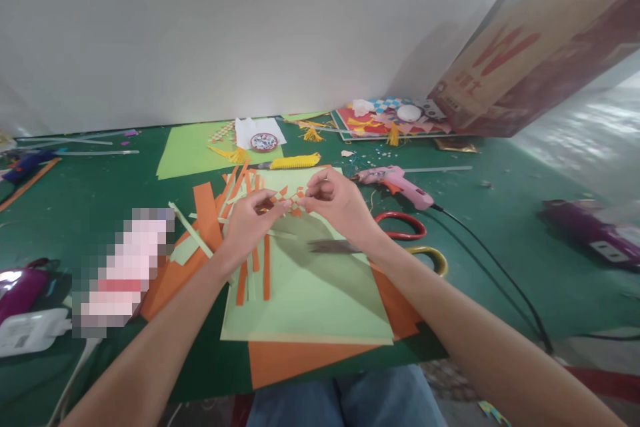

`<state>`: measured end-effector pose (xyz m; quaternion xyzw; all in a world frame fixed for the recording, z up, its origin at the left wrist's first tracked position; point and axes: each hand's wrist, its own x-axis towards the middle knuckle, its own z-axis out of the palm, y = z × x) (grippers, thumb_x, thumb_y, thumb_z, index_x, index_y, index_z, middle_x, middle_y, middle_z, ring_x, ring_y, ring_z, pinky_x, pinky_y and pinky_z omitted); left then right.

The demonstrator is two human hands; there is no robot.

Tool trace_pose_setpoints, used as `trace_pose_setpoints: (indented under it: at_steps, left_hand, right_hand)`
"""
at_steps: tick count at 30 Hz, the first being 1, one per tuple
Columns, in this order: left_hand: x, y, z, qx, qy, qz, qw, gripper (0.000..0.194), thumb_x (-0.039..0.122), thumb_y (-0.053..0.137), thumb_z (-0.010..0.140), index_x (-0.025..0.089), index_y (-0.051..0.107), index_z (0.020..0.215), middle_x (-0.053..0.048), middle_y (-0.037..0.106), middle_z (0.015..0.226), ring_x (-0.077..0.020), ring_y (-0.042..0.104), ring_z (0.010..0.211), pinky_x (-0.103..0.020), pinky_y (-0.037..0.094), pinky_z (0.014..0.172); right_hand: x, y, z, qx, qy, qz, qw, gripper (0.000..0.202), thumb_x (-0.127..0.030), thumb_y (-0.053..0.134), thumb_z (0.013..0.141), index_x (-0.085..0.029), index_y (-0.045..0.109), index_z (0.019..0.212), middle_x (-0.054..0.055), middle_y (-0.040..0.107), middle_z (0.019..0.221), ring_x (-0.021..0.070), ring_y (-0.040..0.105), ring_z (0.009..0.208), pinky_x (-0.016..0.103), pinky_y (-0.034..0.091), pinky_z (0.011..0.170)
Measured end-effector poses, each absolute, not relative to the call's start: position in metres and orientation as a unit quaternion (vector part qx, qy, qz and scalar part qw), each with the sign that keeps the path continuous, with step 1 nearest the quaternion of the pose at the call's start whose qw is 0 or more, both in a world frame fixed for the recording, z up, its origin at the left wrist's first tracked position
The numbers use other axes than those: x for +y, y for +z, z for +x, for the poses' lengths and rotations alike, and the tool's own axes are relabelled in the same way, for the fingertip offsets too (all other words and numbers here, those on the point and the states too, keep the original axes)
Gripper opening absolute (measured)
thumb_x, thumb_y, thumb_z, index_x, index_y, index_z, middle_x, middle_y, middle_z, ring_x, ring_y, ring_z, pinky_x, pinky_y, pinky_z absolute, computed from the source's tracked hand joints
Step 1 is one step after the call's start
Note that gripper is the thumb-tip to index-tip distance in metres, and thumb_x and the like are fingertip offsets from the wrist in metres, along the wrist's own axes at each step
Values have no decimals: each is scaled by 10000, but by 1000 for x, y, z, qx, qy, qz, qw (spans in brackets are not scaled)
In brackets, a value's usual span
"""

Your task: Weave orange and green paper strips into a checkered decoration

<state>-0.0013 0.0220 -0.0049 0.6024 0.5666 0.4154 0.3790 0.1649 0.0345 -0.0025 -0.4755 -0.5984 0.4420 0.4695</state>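
A small woven piece of orange and pale green paper (296, 203) is held between both hands above a pale green sheet (320, 293). My left hand (255, 220) pinches its left side, thumb against fingers. On its right side, the thumb and fingertips of my right hand (337, 200) close on it. Orange and pale green paper strips (267, 267) lie beside and under my left hand. Scissors with red and yellow handles (340, 246) rest partly beneath my right wrist. A yellow cutter (295, 161) lies behind the hands.
A pink glue gun (397, 183) with a black cord lies to the right, a purple device (595, 233) farther right. A blurred pink object (125, 273) and white charger (33, 332) are left. A paper bag (540, 53) stands at the back right.
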Motion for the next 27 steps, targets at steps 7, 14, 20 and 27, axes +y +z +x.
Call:
trace_pose_setpoints:
  at_steps: [7,14,20,27]
  left_hand:
    - [23,-9,-3,562,393,614,390,247,426,634,714,184,596,679,2,561,634,-122,465,570,-232,351,520]
    - [21,-4,-3,564,379,626,381,243,408,605,745,185,587,650,12,551,623,-103,422,535,-228,340,515]
    - [20,-4,-3,546,379,642,383,242,400,583,763,184,572,655,1,582,650,-108,442,556,-230,347,524]
    - [20,-5,-4,532,364,655,394,241,406,577,769,182,568,680,12,546,629,-106,447,548,-229,345,519]
  right_hand:
    - [34,-2,163,-607,429,-478,467,253,-261,676,625,-194,478,769,-52,567,644,98,558,581,271,459,597]
    - [35,-2,164,-616,424,-474,465,244,-256,669,633,-196,479,773,-48,556,639,102,551,595,270,463,598]
    - [37,-2,165,-619,432,-491,435,314,-298,699,618,-171,561,870,-1,605,743,130,576,725,281,453,669]
    - [33,8,167,-637,500,-475,345,236,-397,647,668,-167,593,669,-23,574,631,82,437,563,242,347,550]
